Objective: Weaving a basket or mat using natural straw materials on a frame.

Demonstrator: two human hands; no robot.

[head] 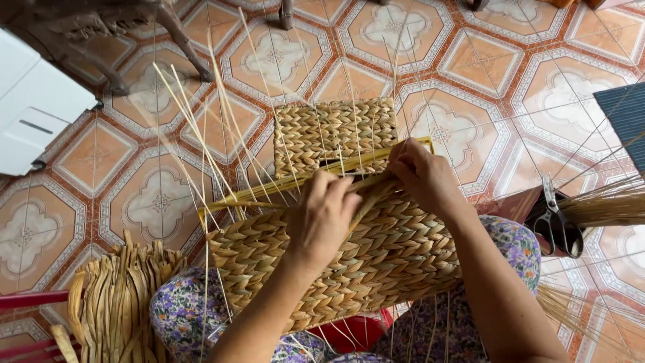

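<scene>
Left hand (321, 216) and right hand (423, 176), fingers curled.

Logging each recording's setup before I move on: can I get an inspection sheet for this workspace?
Surface: patterned tile floor, orange and white; the work rests on the person's lap.
Job's things: woven basket on a yellow frame, with thin upright stakes sticking out.
Clutter: bundle of dried fibre strips at lower left; black scissors on a dark red stool at right; loose straw bundle beside them.
Grips: left hand and right hand both pinch strands at the basket's rim.
Cables: nothing seen.
Surroundings: white appliance at upper left; wooden furniture legs above.
</scene>
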